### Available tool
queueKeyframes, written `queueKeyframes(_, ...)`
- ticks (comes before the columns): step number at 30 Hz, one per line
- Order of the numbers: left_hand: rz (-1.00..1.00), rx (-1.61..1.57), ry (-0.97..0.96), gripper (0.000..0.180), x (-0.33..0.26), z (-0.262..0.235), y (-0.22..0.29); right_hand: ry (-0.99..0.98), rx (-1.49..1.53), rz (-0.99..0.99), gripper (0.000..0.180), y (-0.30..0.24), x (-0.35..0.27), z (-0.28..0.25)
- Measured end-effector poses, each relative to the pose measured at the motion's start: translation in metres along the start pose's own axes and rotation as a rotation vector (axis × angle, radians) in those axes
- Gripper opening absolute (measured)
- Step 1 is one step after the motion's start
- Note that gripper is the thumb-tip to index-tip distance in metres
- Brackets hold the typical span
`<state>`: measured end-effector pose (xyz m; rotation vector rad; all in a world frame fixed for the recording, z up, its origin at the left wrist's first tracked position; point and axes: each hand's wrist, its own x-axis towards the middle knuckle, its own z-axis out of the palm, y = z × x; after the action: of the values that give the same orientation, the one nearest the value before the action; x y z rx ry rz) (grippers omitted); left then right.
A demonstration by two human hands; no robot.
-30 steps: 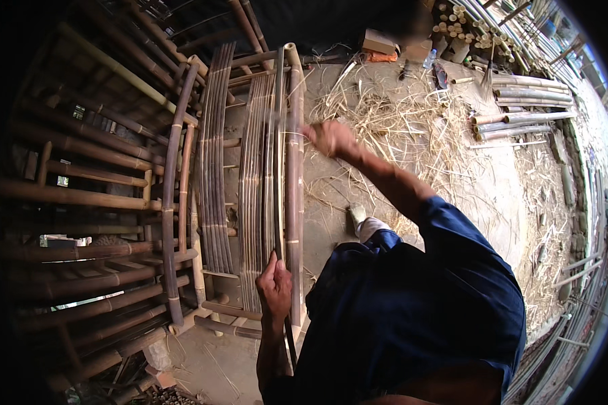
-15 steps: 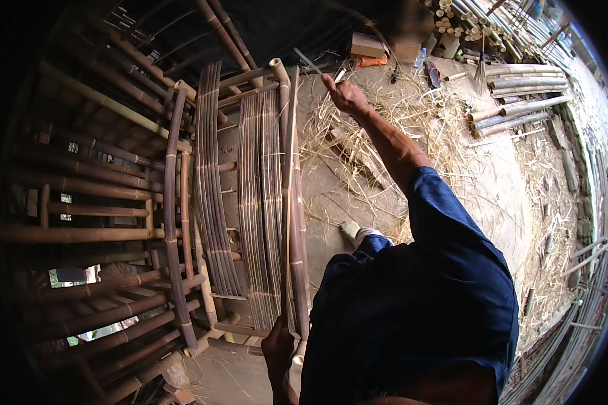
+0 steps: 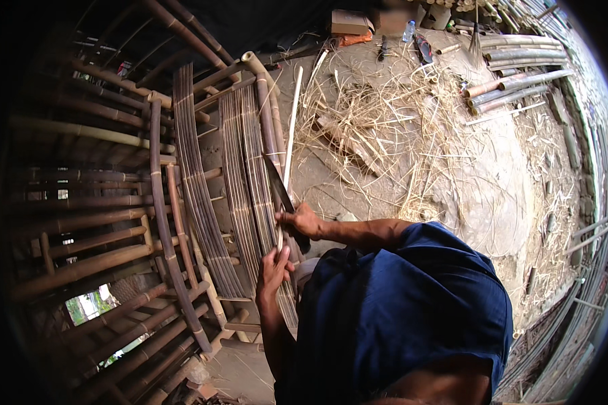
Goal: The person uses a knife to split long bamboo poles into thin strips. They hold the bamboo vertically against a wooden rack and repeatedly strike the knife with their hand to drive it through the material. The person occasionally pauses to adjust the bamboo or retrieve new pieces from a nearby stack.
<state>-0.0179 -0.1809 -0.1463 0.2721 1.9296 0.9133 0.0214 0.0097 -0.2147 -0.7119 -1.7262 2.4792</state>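
Back comes our right hand (image 3: 302, 220) from its far reach toward the top of the frame half a second ago, and now it sits close in front of us, just above our left hand (image 3: 274, 268), which has climbed up from the bottom edge. Our right fingers are clenched round the handle of a long dark knife (image 3: 279, 189), its blade angling up and to the left across the bamboo. Our left fingers are wrapped on a pale bamboo strip (image 3: 290, 128), a thin light slat that runs from our hands straight up toward the top of the view. The blade lies against that strip just above our right hand; whether the edge is biting into it we cannot tell.

Just left of the strip stand bundles of dark split slats (image 3: 240, 169), leaning side by side against a frame of bamboo poles (image 3: 159, 202) that fills the left half of the view. To the right, the dirt floor (image 3: 493, 175) is littered with pale shavings (image 3: 378, 115). Further up lie cut bamboo tubes (image 3: 513, 74), near a small cardboard box (image 3: 350, 22) and a plastic bottle (image 3: 409, 30). Our blue shirt (image 3: 398, 317) fills the lower middle.
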Motion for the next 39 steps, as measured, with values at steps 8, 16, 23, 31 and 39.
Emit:
queueKeyframes(8,-0.126,0.142,-0.077,0.045,-0.129,-0.027,-0.074,0.314,-0.159,0.029,0.058,-0.114,0.136,-0.148)
queueKeyframes(16,0.206,0.252,0.174,0.029,-0.001,-0.027,-0.02,0.423,-1.436,-0.514,0.071,-0.043,0.139,-0.167)
queueKeyframes(23,0.262,0.479,0.347,0.036,0.104,-0.033,0.004,0.023,-1.299,-0.268,0.079,-0.013,0.019,-0.039)
queueKeyframes(31,0.31,0.646,0.281,0.028,0.002,-0.031,0.038,0.543,-1.296,-0.11,0.076,0.007,0.116,-0.179)
queueKeyframes(39,0.235,0.673,0.367,0.032,-0.038,-0.034,0.044,0.161,-1.208,-0.351,0.074,-0.045,0.048,-0.091)
